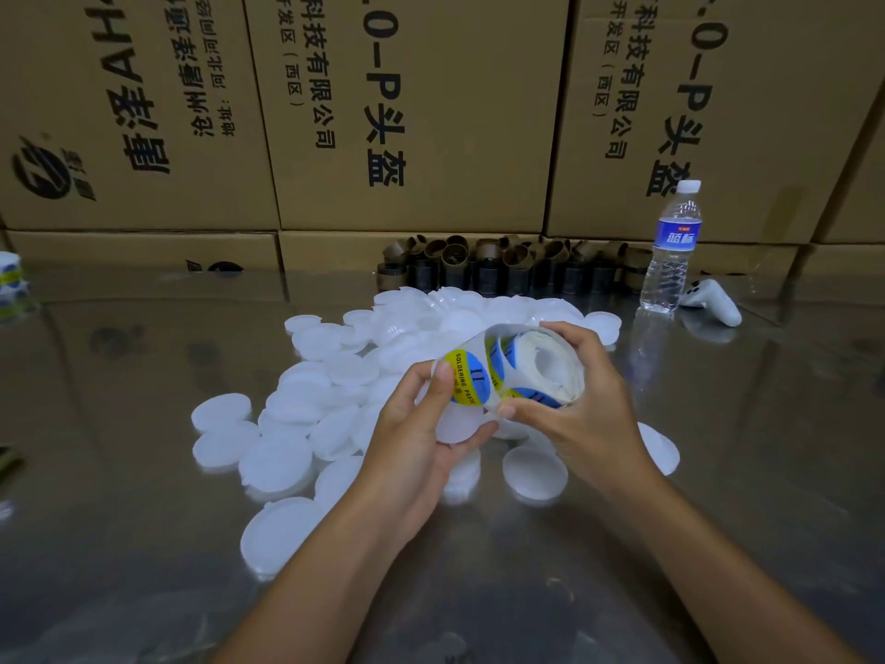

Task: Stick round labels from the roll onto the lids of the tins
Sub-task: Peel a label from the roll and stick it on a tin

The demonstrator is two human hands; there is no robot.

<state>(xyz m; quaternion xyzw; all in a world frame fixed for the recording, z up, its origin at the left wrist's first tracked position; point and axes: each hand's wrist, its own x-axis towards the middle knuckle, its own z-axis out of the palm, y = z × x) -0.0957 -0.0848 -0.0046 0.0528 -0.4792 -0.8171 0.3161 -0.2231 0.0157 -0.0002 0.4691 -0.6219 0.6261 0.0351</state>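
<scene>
The left hand (421, 433) cups a white plastic lid (459, 426), its thumb pressing a round yellow-and-blue "SOLDERING PASTE" label (471, 378) at the lid's upper edge. Just beside it, the right hand (586, 400) grips the label roll (541, 366), thumb pinching its loose strip. Beneath and behind both, bare white lids (306, 424) lie heaped on the shiny metal table (143, 519). Farther back stand brown cardboard cores (503, 266), a water bottle (670, 251), a white controller (713, 304) and stacked cartons (431, 112).

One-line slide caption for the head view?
Left hand holds a white lid, thumb on a round label from the roll gripped by the right hand, above loose lids on a shiny table.
</scene>
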